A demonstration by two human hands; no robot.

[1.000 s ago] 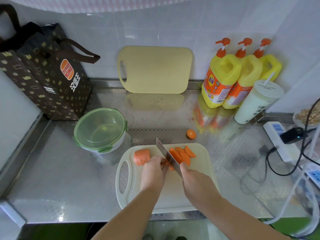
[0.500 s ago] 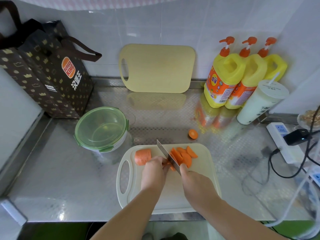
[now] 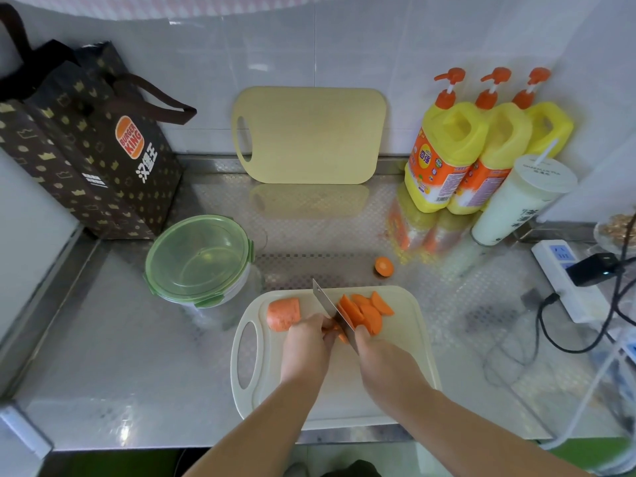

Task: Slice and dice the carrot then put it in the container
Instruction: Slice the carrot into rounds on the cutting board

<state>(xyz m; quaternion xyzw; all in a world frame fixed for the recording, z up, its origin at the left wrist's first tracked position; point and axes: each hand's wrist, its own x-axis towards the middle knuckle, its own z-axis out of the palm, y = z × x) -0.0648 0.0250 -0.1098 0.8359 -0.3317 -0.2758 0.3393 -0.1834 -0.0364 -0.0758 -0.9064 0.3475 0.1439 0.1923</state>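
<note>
On a white cutting board [image 3: 406,366] lie a thick carrot chunk [image 3: 284,313] at the left and several cut carrot slices [image 3: 366,309] at the right. My right hand [image 3: 385,363] grips a knife [image 3: 332,313] whose blade stands between them, edge down. My left hand [image 3: 306,346] holds a small carrot piece [image 3: 339,335] against the blade's left side; most of that piece is hidden by my fingers. A round clear container with a green lid [image 3: 199,259] stands to the left of the board.
A carrot end [image 3: 384,266] lies on the steel counter behind the board. A beige board [image 3: 309,136] leans on the wall. A paper bag [image 3: 86,149] stands at the back left; yellow bottles [image 3: 447,149], a cup [image 3: 519,201] and a power strip [image 3: 564,273] with cables at the right.
The knife and both hands stay at the same spot on the board, with only a slight shift of the blade. Carrot pieces lie as before.
</note>
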